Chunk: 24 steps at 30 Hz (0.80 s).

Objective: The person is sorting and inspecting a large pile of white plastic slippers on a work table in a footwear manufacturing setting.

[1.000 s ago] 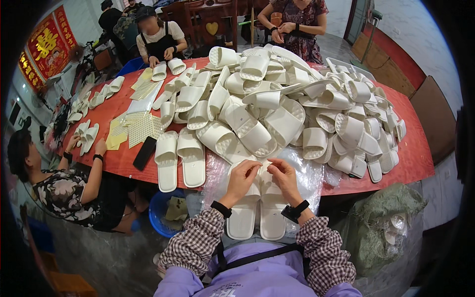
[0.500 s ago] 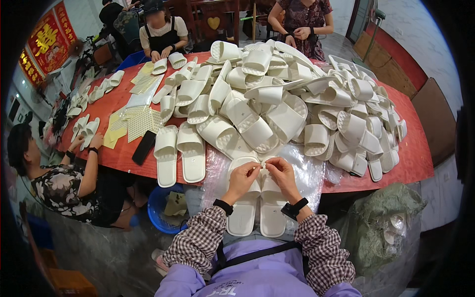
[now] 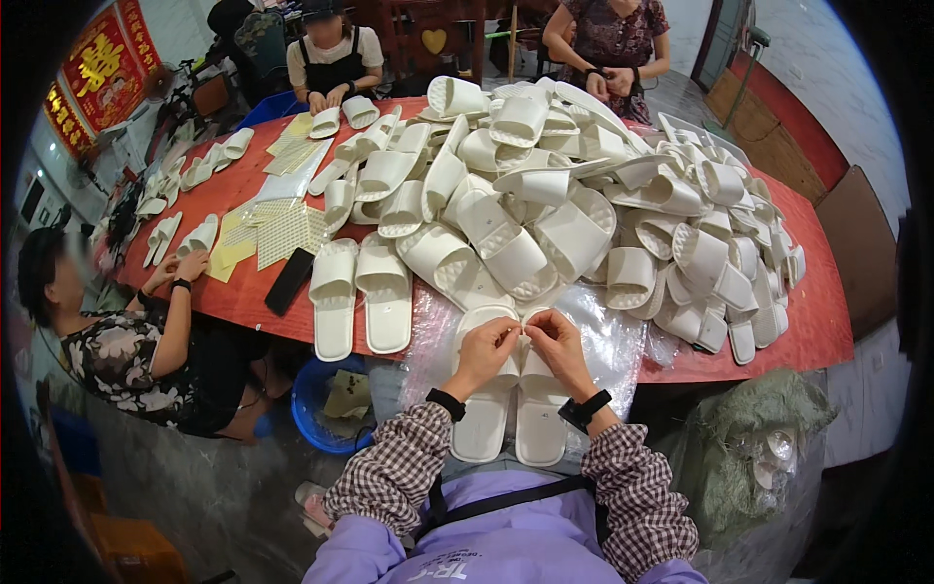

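A pair of white slippers, the left slipper (image 3: 479,428) and the right slipper (image 3: 541,428), lies side by side on clear plastic bags (image 3: 613,326) at the near table edge, heels toward me. Over their straps, my left hand (image 3: 486,352) and my right hand (image 3: 558,352) meet with fingertips pinched close together. Whatever sits between the fingers is too small to make out. Just left of the bags rests another pair, a slipper (image 3: 334,302) and its mate (image 3: 385,302). A large heap of white slippers (image 3: 525,185) rises beyond my hands.
Left on the red table (image 3: 778,341) lie a black phone (image 3: 289,282) and yellow sticker sheets (image 3: 282,234). Below stands a blue bin (image 3: 321,443); a green woven sack (image 3: 749,457) is at right. One person (image 3: 126,350) handles slippers at left; two others are across the table.
My view has shifted slightly, moving the table scene a little to the right. My pinched hands stay over the slippers. The person at left now touches just one slipper.
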### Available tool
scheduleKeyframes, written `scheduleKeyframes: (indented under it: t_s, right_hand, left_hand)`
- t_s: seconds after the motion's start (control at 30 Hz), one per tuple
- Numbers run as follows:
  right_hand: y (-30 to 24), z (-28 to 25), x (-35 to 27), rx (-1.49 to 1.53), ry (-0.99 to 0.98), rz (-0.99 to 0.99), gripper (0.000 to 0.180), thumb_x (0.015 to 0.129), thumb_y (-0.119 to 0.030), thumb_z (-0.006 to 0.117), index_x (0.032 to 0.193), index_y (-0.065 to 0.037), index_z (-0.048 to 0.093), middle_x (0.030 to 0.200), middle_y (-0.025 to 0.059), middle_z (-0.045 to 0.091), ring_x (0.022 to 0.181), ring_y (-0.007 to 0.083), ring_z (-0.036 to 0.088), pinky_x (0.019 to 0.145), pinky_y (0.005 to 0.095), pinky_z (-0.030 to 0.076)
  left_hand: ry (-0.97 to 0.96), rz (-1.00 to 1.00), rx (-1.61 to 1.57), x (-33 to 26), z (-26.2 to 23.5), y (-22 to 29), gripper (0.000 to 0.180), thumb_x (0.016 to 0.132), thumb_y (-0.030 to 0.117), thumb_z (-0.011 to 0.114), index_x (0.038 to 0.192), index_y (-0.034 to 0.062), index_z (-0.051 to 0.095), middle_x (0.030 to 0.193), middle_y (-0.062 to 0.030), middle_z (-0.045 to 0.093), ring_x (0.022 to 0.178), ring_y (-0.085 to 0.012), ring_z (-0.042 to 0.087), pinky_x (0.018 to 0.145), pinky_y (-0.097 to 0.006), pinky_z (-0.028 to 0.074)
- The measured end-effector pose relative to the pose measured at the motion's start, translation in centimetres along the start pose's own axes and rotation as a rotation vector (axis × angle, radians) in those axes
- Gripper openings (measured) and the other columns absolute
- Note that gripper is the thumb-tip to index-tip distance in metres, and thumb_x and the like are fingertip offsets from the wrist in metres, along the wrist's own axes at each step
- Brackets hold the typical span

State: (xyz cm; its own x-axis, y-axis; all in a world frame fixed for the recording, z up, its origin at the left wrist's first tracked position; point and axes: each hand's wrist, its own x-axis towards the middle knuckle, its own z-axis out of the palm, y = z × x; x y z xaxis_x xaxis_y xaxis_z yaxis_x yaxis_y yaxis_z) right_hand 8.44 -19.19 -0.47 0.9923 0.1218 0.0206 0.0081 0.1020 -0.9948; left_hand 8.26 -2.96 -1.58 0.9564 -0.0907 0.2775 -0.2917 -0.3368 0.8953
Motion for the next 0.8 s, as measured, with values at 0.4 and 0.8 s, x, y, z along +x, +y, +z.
scheduleKeyframes:
  t_s: [0.4, 0.8]
  right_hand:
    - [0.1, 0.0, 0.3, -0.163, -0.058, 0.011, 0.005, 0.091, -0.006, 0.064, 0.090, -0.002, 0.060, 0.075, -0.0038, 0.057, 0.066, 0.0022, 0.049, 0.057, 0.0178, 0.040]
    - [0.1, -0.9, 0.1, 0.065, 0.026, 0.106, 0.009, 0.092, -0.011, 0.064, 0.096, -0.004, 0.060, 0.081, -0.0045, 0.058, 0.065, 0.0015, 0.047, 0.054, 0.0170, 0.037]
  left_hand:
    - [0.018, 0.077, 0.048, 0.0, 0.2, -0.2, 0.010, 0.089, 0.014, 0.059, 0.091, 0.0051, 0.063, 0.080, -0.0136, 0.063, 0.071, -0.0329, 0.062, 0.061, -0.040, 0.047]
    - [0.054, 0.000, -0.071, -2.5, -0.9, 2.1, 0.025, 0.090, 0.005, 0.057, 0.115, 0.0029, 0.059, 0.105, -0.0123, 0.057, 0.086, -0.0235, 0.060, 0.075, -0.032, 0.048]
